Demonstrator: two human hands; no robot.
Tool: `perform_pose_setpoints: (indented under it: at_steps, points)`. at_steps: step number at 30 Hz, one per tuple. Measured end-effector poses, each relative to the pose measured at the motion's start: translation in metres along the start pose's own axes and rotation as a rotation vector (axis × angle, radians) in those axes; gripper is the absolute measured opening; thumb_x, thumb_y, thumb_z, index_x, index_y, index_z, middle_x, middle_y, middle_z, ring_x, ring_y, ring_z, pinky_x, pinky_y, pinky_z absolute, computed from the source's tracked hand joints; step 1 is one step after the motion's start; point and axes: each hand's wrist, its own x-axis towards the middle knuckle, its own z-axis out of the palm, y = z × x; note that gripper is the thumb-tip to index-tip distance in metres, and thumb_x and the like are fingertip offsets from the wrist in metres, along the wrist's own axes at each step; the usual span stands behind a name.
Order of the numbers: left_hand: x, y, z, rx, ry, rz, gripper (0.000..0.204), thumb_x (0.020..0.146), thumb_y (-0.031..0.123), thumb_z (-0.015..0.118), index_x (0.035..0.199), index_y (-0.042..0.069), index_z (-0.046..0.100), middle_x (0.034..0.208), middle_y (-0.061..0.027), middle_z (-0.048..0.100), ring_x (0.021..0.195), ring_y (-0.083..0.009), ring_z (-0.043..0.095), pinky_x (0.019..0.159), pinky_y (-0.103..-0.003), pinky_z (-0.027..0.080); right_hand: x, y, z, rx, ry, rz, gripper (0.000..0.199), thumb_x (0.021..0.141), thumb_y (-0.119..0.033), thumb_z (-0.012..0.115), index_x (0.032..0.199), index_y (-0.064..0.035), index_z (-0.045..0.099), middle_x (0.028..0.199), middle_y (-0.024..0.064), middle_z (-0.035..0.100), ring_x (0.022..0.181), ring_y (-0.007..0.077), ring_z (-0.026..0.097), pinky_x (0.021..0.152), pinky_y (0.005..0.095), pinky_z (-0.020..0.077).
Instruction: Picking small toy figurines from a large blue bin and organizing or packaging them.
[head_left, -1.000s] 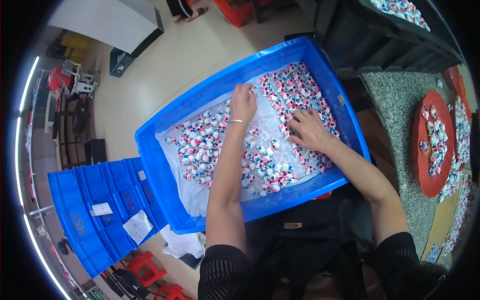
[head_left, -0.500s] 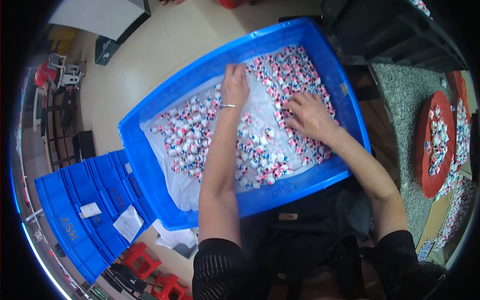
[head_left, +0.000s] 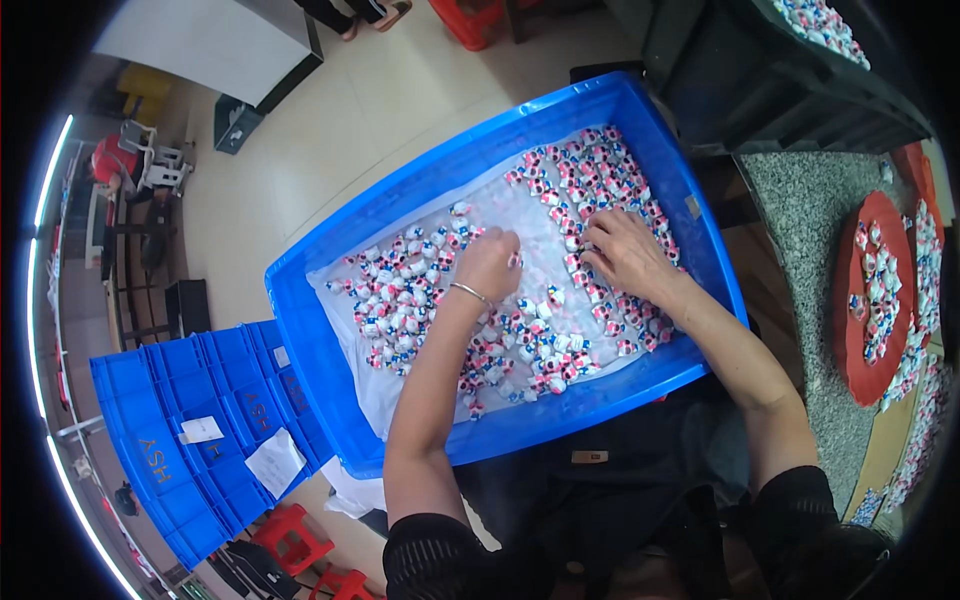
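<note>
A large blue plastic tub (head_left: 318, 375) stands before me, lined with a white sheet (head_left: 380, 408). Many small white, pink and blue painted figurines (head_left: 405, 300) lie on the sheet, loosely heaped at the left and closer together at the right. My left hand (head_left: 490, 264) is closed over the middle strip of sheet, a small figurine (head_left: 514, 261) partly showing at its fingertips. Resting among the right-hand figurines, my right hand (head_left: 632, 256) has bent fingers, with a gap between thumb and forefinger; nothing shows in its grip.
Stacked blue crates (head_left: 150, 440) stand at the left, near red stools (head_left: 292, 538). On the grey speckled counter (head_left: 805, 250) at the right is a red dish (head_left: 852, 340) of figurines. A black bin (head_left: 760, 85) sits far right; a person's feet (head_left: 388, 16) show at the top.
My left hand has moved from the tub's far side back toward me, over the middle of the sheet. The right hand stays among the right-hand figurines. The whole view has shifted slightly.
</note>
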Motion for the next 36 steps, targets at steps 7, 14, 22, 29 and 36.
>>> perform_pose_setpoints:
  at_steps: [7, 14, 22, 29, 36]
  points:
    - [0.062, -0.012, 0.017, -0.229, 0.427, -0.044, 0.027, 0.069, 0.016, 0.077, 0.091, 0.006, 0.063, 0.085, -0.0135, 0.062, 0.079, -0.0308, 0.061, 0.070, -0.042, 0.050, 0.049, 0.002, 0.015, -0.100, 0.003, -0.034, 0.031, 0.079, -0.013, 0.068, 0.109, -0.0092, 0.062, 0.121, 0.0094, 0.056, 0.112, 0.0287, 0.051, 0.096, 0.0442, 0.0401]
    - [0.081, -0.026, 0.032, -0.243, 0.482, -0.112, 0.032, 0.068, 0.012, 0.076, 0.097, 0.007, 0.061, 0.096, -0.0145, 0.062, 0.088, -0.0367, 0.062, 0.075, -0.044, 0.051, 0.081, 0.002, 0.047, -0.137, 0.016, -0.010, 0.032, 0.080, -0.009, 0.062, 0.112, -0.0106, 0.063, 0.123, 0.0081, 0.056, 0.117, 0.0285, 0.048, 0.094, 0.0465, 0.0407]
    - [0.025, -0.022, -0.025, -0.298, 0.305, -0.070, 0.031, 0.070, 0.017, 0.075, 0.096, 0.006, 0.063, 0.093, -0.0146, 0.061, 0.091, -0.0362, 0.062, 0.079, -0.044, 0.052, 0.096, 0.013, 0.061, -0.254, 0.106, -0.087, 0.034, 0.082, -0.013, 0.055, 0.116, -0.0146, 0.064, 0.121, 0.0068, 0.057, 0.118, 0.0287, 0.047, 0.095, 0.0466, 0.0405]
    - [-0.036, -0.002, -0.003, 0.169, -0.136, -0.162, 0.034, 0.079, 0.039, 0.069, 0.087, 0.006, 0.065, 0.088, -0.0163, 0.067, 0.084, -0.0358, 0.065, 0.074, -0.046, 0.052, 0.065, 0.007, 0.052, -0.140, 0.108, -0.062, 0.042, 0.076, -0.011, 0.064, 0.118, -0.0117, 0.062, 0.126, 0.0118, 0.054, 0.122, 0.0345, 0.044, 0.101, 0.0480, 0.0379]
    - [-0.029, -0.013, 0.001, -0.098, -0.044, -0.226, 0.023, 0.082, 0.024, 0.065, 0.095, 0.006, 0.065, 0.088, -0.0144, 0.067, 0.072, -0.0246, 0.064, 0.071, -0.036, 0.052, 0.040, 0.000, 0.028, -0.096, 0.083, -0.014, 0.043, 0.075, -0.010, 0.068, 0.117, -0.0108, 0.062, 0.130, 0.0137, 0.051, 0.124, 0.0348, 0.042, 0.104, 0.0478, 0.0363]
